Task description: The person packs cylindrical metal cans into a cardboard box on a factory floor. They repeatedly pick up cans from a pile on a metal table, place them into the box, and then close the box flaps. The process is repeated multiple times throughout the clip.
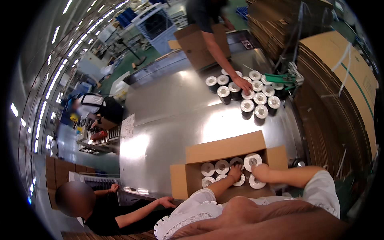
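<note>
An open cardboard box (179,182) stands at the table's near edge in front of me, holding several dark spools with round white ends, such as the one at its left (208,169). My left hand (235,173) reaches into the box, its fingers bent down over a spool (239,180) in the middle; the fingertips are partly hidden. At the box's right side, my right hand (262,173) is closed on a spool (252,159) that sits higher than the others. Below that hand another spool (257,183) shows its white end.
More spools (260,98) stand grouped on the metal table (168,108), where a co-worker's hand (243,85) touches one. Beside that person is another carton (200,48). A green-handled tape dispenser (280,78) and flattened cardboard stacks (336,104) line the right. Another person's hand (166,202) is at left.
</note>
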Motion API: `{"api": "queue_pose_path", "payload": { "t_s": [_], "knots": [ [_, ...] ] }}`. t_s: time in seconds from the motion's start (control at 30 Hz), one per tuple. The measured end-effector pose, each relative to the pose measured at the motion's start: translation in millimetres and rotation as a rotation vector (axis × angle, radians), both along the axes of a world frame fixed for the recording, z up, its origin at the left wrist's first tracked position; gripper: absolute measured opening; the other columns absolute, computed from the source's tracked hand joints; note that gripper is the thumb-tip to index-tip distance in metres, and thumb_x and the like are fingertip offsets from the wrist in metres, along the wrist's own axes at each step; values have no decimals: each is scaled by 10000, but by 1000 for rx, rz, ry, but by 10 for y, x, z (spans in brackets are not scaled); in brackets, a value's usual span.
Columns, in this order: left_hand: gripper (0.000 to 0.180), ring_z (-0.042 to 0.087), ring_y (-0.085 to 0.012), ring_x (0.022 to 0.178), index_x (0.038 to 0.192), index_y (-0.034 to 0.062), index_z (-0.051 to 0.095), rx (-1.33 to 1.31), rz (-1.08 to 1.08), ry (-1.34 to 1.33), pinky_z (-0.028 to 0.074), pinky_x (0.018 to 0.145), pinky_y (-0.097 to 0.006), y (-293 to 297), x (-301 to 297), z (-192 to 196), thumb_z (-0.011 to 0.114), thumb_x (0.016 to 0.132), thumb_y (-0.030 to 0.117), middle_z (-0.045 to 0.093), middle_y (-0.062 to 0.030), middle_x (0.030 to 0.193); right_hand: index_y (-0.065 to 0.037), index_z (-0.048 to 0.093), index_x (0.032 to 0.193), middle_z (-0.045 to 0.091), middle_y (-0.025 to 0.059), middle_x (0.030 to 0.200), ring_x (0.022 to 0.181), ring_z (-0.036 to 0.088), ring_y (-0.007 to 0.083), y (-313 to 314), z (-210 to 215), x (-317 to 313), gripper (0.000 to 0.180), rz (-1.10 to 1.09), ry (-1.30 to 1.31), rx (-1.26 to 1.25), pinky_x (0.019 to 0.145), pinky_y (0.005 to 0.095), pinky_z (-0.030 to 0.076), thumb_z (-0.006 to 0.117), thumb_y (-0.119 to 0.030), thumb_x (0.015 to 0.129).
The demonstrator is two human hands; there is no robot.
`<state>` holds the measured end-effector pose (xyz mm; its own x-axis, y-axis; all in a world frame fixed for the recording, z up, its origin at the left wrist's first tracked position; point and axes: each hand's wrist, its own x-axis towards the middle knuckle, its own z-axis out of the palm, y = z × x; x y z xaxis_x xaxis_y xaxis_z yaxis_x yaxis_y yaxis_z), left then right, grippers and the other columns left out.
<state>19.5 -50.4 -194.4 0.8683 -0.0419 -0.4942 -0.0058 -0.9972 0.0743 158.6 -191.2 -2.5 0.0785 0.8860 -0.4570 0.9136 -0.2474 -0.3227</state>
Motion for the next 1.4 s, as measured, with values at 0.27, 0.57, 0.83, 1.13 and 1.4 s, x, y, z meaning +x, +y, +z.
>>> {"api": "queue_pose_path", "payload": {
  "t_s": [0.27, 0.57, 0.83, 1.13, 1.4],
  "knots": [
    [440, 333, -321, 1282, 1204, 239, 619, -106, -10, 99, 362, 988, -471, 214, -42, 443, 638, 781, 356, 434, -119, 1288, -67, 690, 915, 694, 105, 847, 805, 679, 249, 529, -59, 143, 267, 126, 259, -35, 659, 388, 530, 692, -298, 780],
    [412, 495, -322, 1181, 1215, 191, 615, -465, 0, 626, 406, 982, -433, 280, 609, 1172, 593, 849, 380, 497, -188, 1280, 14, 308, 1331, 656, 204, 990, 901, 657, 344, 903, -640, 2291, 831, -1052, -47, 112, 758, 422, 529, 694, -412, 730],
    [240, 572, -109, 800, 1101, 52, 636, -1080, 750, -390, 489, 702, -243, 1263, 2070, 1862, 605, 888, 158, 624, -27, 907, 21, -139, 1442, 635, 257, 1032, 917, 643, 369, 1025, -1666, 2791, 1323, -1035, 171, 7, 833, 395, 516, 817, -368, 614],
    [742, 452, -393, 1147, 1242, 123, 556, -75, 933, -63, 464, 881, -470, 1473, 3283, 413, 688, 664, 568, 411, -251, 1260, 21, 183, 1434, 657, 236, 920, 848, 657, 353, 992, -1878, 2852, 913, -979, 30, -7, 744, 421, 537, 714, -112, 703],
    [555, 431, -356, 1143, 1095, 168, 664, -125, 926, -146, 441, 889, -467, 1401, 3071, 550, 705, 688, 544, 406, -174, 1231, 10, 291, 1383, 656, 236, 883, 843, 654, 358, 960, -1971, 2875, 818, -945, 57, 73, 752, 427, 533, 725, -138, 705]
  ]
}}
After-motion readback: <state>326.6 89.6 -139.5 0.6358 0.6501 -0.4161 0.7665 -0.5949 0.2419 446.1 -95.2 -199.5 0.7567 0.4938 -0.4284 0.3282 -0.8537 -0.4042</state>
